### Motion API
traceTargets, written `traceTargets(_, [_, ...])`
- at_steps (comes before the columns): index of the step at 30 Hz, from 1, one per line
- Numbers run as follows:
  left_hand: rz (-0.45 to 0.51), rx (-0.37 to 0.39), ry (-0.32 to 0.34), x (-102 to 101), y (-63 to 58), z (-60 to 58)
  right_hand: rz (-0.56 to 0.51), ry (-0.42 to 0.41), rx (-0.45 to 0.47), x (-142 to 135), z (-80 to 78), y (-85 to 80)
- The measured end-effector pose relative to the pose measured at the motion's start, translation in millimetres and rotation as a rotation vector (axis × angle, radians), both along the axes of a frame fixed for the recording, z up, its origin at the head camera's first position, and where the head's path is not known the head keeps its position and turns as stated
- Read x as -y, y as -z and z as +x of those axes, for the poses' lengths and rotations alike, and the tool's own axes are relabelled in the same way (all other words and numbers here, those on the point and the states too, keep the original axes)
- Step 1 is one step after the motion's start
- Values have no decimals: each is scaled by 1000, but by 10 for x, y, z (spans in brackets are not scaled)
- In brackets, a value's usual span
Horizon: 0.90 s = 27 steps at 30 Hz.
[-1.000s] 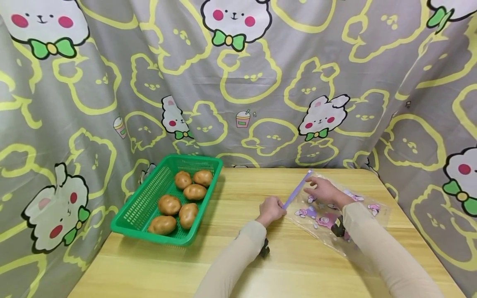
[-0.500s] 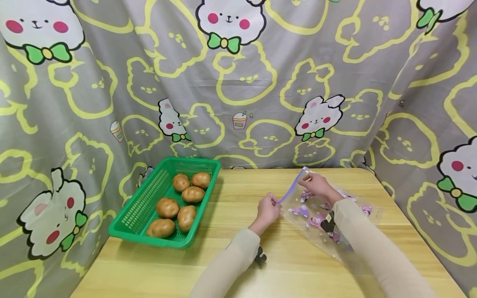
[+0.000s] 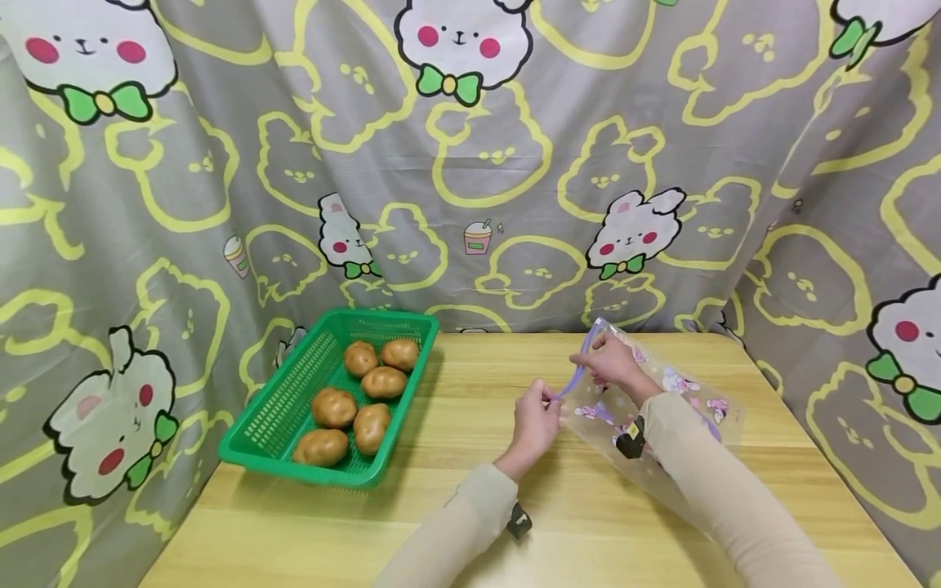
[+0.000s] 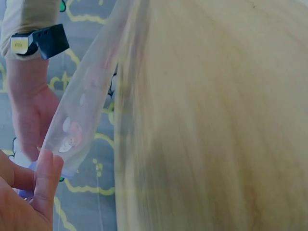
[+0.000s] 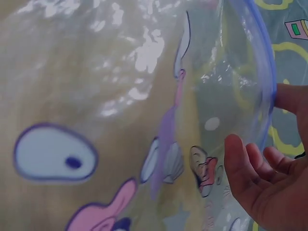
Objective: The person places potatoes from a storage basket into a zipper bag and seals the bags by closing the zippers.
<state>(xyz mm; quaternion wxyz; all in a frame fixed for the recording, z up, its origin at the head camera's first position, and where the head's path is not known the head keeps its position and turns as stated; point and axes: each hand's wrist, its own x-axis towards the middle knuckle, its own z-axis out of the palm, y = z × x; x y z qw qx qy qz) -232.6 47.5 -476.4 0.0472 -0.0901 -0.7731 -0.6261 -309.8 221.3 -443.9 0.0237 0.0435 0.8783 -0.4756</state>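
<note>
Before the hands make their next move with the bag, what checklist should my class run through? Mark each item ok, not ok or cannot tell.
1. Left hand pinches the purple strip of the bag: ok.
2. Right hand grips that strip securely: cannot tell; it is at the strip, but the hold is unclear.
3. Bag's mouth wide open: cannot tell.
4. Potatoes gathered in the green basket: ok, six show.
5. Basket right beside the bag: not ok; the left hand and some tabletop lie between them.
</note>
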Motion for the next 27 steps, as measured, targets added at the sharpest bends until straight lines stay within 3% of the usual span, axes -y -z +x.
traceTargets(16, [32,22,23,48,63,-2,-231,-2,-86,17,-11,37])
traceTargets(23, [-69,62,52,87,-2,-57,-318,-34,-89,57,-13,34])
traceTargets(27, [-131,20,68,84,-80,-122,-327,-61,-109,96,-20,21])
